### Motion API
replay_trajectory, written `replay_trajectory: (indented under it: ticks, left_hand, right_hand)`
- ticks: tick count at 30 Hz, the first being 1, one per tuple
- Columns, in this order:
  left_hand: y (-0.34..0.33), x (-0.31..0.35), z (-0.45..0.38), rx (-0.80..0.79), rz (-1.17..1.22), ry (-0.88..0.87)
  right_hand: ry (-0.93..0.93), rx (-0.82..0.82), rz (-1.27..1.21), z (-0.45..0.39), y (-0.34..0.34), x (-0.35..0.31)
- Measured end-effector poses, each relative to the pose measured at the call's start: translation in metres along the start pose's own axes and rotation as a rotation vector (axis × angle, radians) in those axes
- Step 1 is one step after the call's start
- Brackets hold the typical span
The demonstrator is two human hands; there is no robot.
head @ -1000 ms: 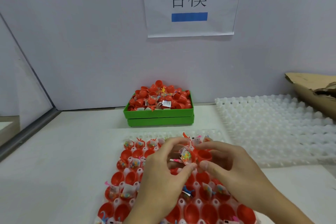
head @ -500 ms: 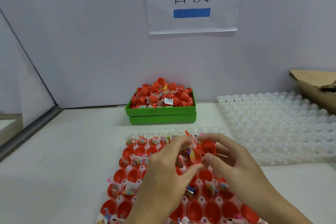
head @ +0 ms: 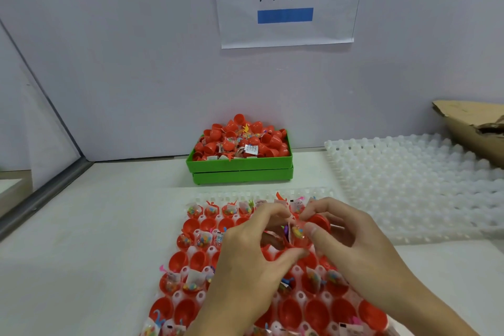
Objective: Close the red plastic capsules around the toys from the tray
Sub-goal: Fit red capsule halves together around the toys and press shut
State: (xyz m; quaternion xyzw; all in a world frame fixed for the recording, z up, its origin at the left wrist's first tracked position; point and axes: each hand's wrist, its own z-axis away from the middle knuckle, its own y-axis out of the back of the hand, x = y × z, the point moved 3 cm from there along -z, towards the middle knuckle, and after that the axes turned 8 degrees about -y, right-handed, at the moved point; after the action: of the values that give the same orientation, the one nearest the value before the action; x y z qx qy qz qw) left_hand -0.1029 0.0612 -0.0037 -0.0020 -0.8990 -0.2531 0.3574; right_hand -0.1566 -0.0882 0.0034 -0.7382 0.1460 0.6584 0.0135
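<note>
A white egg-style tray (head: 240, 195) in front of me holds rows of open red capsule halves (head: 191, 226), several with small bagged toys (head: 203, 240) in them. Above its middle, my left hand (head: 253, 262) grips a red capsule half with a clear toy bag (head: 297, 234) sticking out. My right hand (head: 351, 237) pinches the other red half (head: 320, 222) right beside it, tilted toward the bag. The two halves are close together; the fingers hide where they meet.
A green box (head: 240, 165) heaped with red capsules and toy bags stands against the back wall. A large empty white tray (head: 414, 188) lies at the right, with torn cardboard (head: 474, 128) behind it. A paper sign (head: 286, 0) hangs on the wall.
Both hands have drawn closer together and the right hand's capsule half has come in against the bagged toy held by the left hand. My head view has shifted slightly.
</note>
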Motion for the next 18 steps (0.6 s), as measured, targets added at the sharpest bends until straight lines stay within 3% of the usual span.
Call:
replay_trajectory:
  ticks: [11, 18]
  left_hand:
    - [-0.0016, 0.0005, 0.0003, 0.009, 0.118, 0.070]
    - [-0.0042, 0.0034, 0.0005, -0.011, 0.155, 0.088]
  right_hand:
    - [0.024, 0.031, 0.197, 0.0006, 0.0030, -0.0004]
    - [-0.034, 0.082, 0.172, 0.0005, 0.0026, -0.0001]
